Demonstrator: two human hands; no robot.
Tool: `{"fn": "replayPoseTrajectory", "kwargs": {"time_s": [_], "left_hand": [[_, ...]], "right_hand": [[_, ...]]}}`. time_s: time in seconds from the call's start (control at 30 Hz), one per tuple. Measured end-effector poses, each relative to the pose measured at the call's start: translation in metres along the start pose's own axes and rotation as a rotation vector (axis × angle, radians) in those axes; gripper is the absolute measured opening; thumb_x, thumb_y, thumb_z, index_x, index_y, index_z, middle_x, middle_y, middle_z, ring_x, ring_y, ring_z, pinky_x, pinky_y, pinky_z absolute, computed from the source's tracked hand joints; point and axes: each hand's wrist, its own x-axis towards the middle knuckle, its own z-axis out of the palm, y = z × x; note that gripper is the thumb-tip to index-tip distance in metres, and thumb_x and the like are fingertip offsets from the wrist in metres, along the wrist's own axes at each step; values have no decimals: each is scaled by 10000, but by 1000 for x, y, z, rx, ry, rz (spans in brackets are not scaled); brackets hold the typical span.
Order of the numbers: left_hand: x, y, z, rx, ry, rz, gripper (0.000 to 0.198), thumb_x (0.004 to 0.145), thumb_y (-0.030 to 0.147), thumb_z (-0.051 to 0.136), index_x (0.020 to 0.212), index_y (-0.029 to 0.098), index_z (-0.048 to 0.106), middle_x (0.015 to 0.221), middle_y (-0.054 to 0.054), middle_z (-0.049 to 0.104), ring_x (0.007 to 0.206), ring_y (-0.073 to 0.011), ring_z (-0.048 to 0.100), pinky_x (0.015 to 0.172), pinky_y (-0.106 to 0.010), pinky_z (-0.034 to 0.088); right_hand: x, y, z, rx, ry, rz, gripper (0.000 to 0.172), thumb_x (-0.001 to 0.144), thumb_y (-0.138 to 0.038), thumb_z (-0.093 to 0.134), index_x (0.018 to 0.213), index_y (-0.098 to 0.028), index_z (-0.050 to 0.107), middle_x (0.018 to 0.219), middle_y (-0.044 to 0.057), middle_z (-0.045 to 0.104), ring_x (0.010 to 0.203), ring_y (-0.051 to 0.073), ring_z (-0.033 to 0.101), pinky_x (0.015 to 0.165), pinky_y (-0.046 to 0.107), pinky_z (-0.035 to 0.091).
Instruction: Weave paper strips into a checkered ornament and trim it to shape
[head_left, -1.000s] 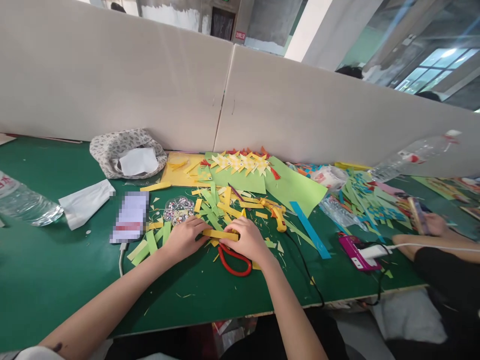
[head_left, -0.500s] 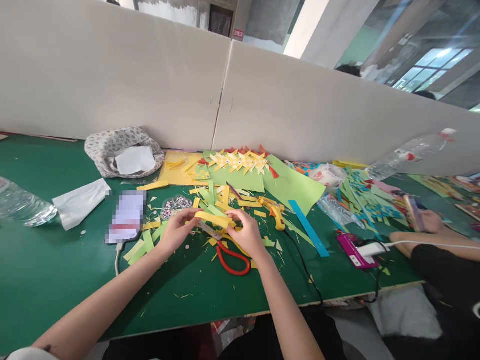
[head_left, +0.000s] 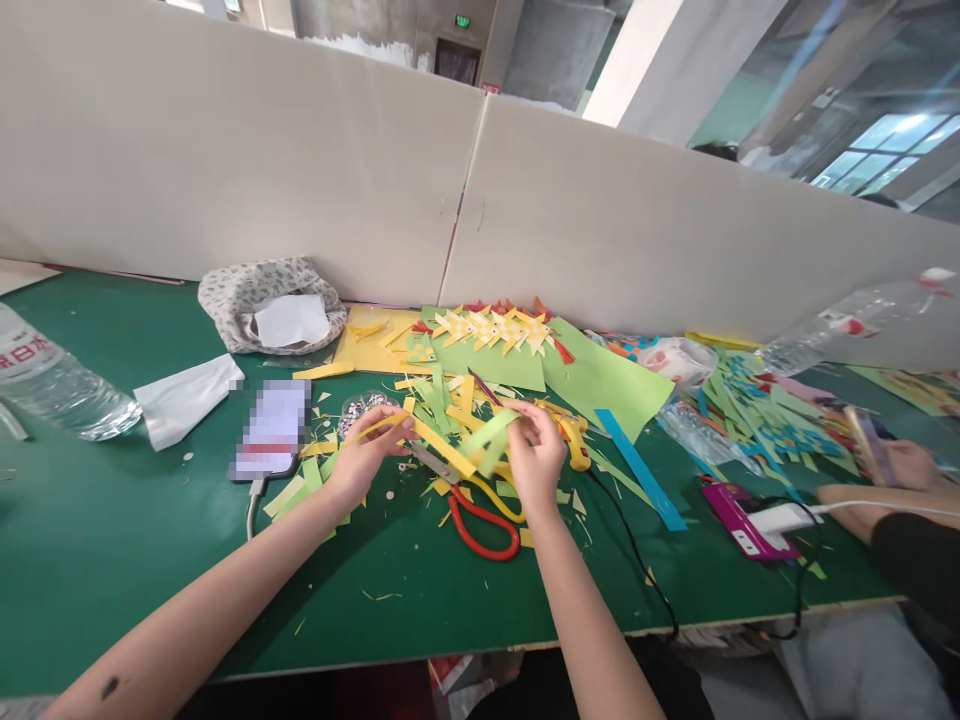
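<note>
Pinched between the fingers of my left hand (head_left: 373, 450) is a yellow paper strip (head_left: 444, 446), which slants down to the right. My right hand (head_left: 536, 450) grips a folded light green paper strip (head_left: 491, 440), close beside the yellow strip's far end. Below both hands lie scissors with red and yellow handles (head_left: 484, 530), their blades partly covered by the strip. Green and yellow paper scraps (head_left: 435, 400) are strewn around. Just right of my right hand sits a yellow glue gun (head_left: 576, 443), partly hidden by it.
A phone (head_left: 271, 430), a white cloth (head_left: 187, 400), a water bottle (head_left: 67, 380) and a patterned bag (head_left: 274, 275) are on the left. Behind lies a woven paper piece (head_left: 495, 328). Rightward are a blue strip (head_left: 641, 468), a purple power strip (head_left: 750, 522) and another person's hand (head_left: 911, 465).
My right hand has moved right, away from my left hand, and now holds a green strip. The yellow strip has turned to slant downward in my left hand. The view has shifted slightly left.
</note>
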Motion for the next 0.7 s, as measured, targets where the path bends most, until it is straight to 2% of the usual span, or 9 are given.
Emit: {"fn": "replayPoseTrajectory", "kwargs": {"time_s": [0.1, 0.2, 0.27, 0.33, 0.43, 0.5, 0.57, 0.7], "left_hand": [[3, -2, -2, -7, 6, 13, 245, 695, 346, 680, 859, 177, 615, 831, -21, 652, 731, -122, 606, 620, -222, 510], [5, -1, -2, 17, 8, 22, 267, 683, 353, 686, 867, 171, 617, 825, -28, 665, 745, -137, 618, 617, -230, 506], [4, 0, -2, 29, 21, 25, 280, 668, 346, 698, 866, 178, 594, 786, -16, 668, 748, -147, 629, 612, -234, 503], [3, 0, -1, 25, 23, 24, 285, 656, 334, 707, 843, 188, 550, 742, 2, 663, 738, -152, 638, 602, -233, 498], [0, -2, 1, 8, -26, 9, 301, 649, 313, 711, 802, 197, 479, 721, 9, 659, 733, -161, 649, 574, -224, 486], [-2, -3, 3, 4, -53, -2, 291, 665, 309, 693, 790, 200, 454, 716, 8, 653, 727, -165, 653, 565, -227, 484], [-4, -5, 5, 10, -64, -15, 273, 681, 311, 676, 774, 198, 446, 694, 13, 640, 709, -162, 654, 561, -230, 485], [-8, -5, 11, 54, -107, -8, 264, 691, 314, 666, 761, 191, 444, 727, -3, 651, 740, -170, 658, 551, -215, 472]], "right_hand": [[2, 7, -1, 93, 15, 65, 233, 807, -302, 526, 976, -177, 626, 1028, 96, 653, 944, 205, 612, 809, 348, 505], [1, 13, 1, 103, 76, 57, 255, 771, -361, 584, 937, -180, 653, 1118, 113, 603, 1024, 232, 570, 806, 364, 504], [-1, 14, 5, 134, 94, 82, 253, 728, -382, 634, 886, -187, 669, 1079, 103, 608, 975, 228, 582, 790, 366, 506], [-2, 11, 8, 227, 75, 198, 279, 682, -391, 679, 873, -189, 670, 958, 78, 640, 847, 200, 610, 738, 350, 515], [-4, 2, 13, 412, 21, 413, 312, 626, -377, 729, 861, -188, 647, 724, 10, 635, 596, 131, 575, 605, 298, 510], [-7, -5, 15, 484, -32, 484, 307, 605, -356, 747, 835, -190, 630, 649, -19, 616, 520, 106, 538, 566, 279, 498], [-13, -10, 17, 496, -108, 488, 283, 609, -347, 746, 811, -189, 625, 644, -18, 627, 519, 106, 544, 575, 276, 502], [-27, -9, 14, 411, -309, 403, 241, 651, -344, 715, 822, -189, 648, 741, 13, 665, 561, 118, 587, 623, 292, 528]]}}
